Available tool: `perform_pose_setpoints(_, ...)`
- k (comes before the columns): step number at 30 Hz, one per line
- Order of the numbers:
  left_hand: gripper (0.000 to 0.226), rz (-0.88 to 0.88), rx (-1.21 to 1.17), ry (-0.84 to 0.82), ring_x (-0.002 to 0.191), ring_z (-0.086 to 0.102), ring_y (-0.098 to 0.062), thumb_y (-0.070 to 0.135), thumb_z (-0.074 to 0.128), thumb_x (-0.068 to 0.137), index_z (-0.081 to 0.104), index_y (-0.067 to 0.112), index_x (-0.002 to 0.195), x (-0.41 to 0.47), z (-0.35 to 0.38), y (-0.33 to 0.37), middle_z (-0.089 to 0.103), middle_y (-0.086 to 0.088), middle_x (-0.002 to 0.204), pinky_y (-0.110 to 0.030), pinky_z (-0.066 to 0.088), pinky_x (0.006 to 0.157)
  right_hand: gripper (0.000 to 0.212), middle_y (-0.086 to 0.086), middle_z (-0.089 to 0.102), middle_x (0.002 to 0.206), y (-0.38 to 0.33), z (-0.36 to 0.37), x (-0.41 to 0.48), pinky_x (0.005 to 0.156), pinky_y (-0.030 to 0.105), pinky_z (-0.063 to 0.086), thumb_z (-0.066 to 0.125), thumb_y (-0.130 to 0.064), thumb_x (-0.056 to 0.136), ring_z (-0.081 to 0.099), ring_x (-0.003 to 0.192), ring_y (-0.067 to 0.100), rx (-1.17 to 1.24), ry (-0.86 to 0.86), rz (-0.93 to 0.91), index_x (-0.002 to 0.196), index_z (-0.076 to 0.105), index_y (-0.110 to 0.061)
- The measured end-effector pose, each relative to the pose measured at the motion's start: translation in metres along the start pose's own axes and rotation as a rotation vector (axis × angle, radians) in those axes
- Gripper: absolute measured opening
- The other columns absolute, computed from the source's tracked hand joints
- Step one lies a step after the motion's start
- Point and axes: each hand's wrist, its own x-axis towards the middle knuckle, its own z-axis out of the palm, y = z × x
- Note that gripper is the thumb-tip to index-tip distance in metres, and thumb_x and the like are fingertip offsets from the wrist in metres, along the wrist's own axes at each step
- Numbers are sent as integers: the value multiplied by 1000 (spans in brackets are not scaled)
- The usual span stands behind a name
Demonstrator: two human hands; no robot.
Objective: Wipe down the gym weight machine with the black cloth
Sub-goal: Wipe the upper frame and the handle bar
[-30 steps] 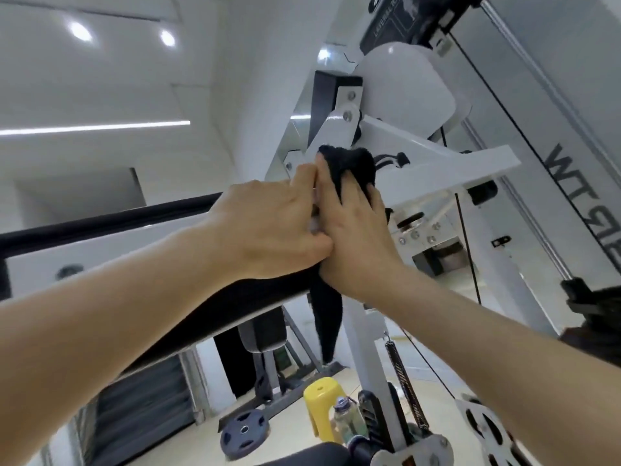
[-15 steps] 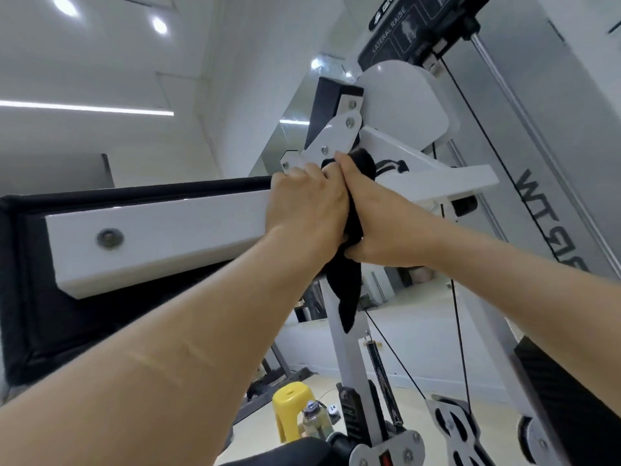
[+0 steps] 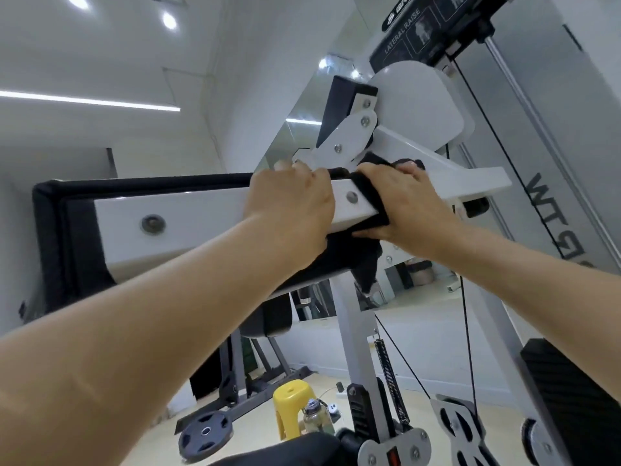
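The weight machine's white arm bar (image 3: 208, 213) with its black pad runs across the middle of the head view toward the pivot plates (image 3: 349, 139). The black cloth (image 3: 366, 196) is wrapped over the bar's right end, with a tail hanging below. My right hand (image 3: 410, 203) presses the cloth onto the bar, fingers over the top and thumb underneath. My left hand (image 3: 292, 203) grips the bar just left of the cloth, fingers curled over its upper edge.
The machine's white upright post (image 3: 353, 331), a spring and black cables stand below and to the right. On the floor are a yellow stool (image 3: 290, 408), a bottle (image 3: 316, 415) and a black weight plate (image 3: 205, 432). A mirror wall lies behind.
My hands have moved apart along the bar. The cloth, bunched near the pivot before, now lies wrapped over the bar's end under my right hand. The camera has tilted slightly.
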Motion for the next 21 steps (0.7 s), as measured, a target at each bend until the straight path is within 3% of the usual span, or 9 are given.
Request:
perform_pose_setpoints(4,50,-44,-16,48,80,48,-22,39,64,86,41,12,122,-13,-2,-8,42,-1,91,-29,12,47,88,11,56,126,-35,-4,14,107,41,34,77,-46,74,52,117,27,48,-26,-223,139,37,-4)
perform_pose_setpoints(8,41,-120,-79,13,72,41,-21,28,69,81,48,16,114,-11,-6,-7,39,1,80,-31,19,51,94,6,54,128,-10,-7,7,109,42,31,65,-64,68,50,120,26,24,-117,-86,139,36,-10)
perform_pose_setpoints(11,41,-115,-93,0,72,41,-22,23,72,79,51,16,114,-13,-8,-9,53,-1,87,-30,18,48,96,2,55,128,-3,-6,2,109,41,27,71,-66,58,49,121,22,35,-97,96,134,40,-16)
perform_pose_setpoints(13,40,-92,-109,9,74,42,-22,21,70,80,52,15,116,-15,-11,-12,56,-2,94,-32,26,54,93,1,56,126,-9,-9,4,108,41,27,77,-60,59,50,119,22,9,-91,127,132,43,-16)
perform_pose_setpoints(18,29,-82,-183,95,94,59,-23,27,57,91,54,15,118,-20,-8,-13,63,0,105,-34,30,66,82,10,59,121,-56,-16,17,99,37,37,87,-36,65,52,112,27,43,-82,-103,132,48,-8)
perform_pose_setpoints(21,31,-89,-205,115,86,54,-22,27,60,89,53,17,118,-20,-7,-15,62,1,104,-34,29,65,87,8,57,126,-53,-17,18,102,39,37,85,-41,66,51,117,25,55,-96,-114,136,44,-10)
